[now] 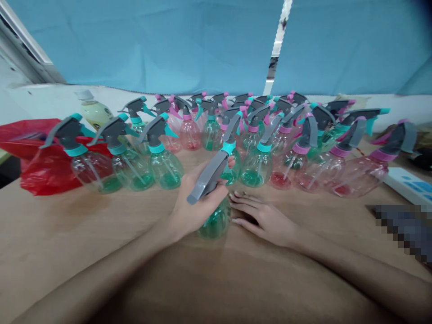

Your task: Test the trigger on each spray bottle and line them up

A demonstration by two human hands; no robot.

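Observation:
My left hand [197, 203] is wrapped round a green spray bottle [215, 221] that stands on the brown table [101, 243], its grey trigger head pointing toward me. My right hand [259, 217] lies flat on the table just right of that bottle, fingers stretched out toward its base and holding nothing. Behind both hands stand several more spray bottles, such as a green one [164, 167] and a pink one [354, 173], with grey heads and teal or pink collars.
A red plastic bag [32, 157] lies at the left behind the bottles. A pale yellow bottle [94, 112] sits behind it. A white and blue box [410, 184] lies at the right edge. A blue curtain hangs behind the table.

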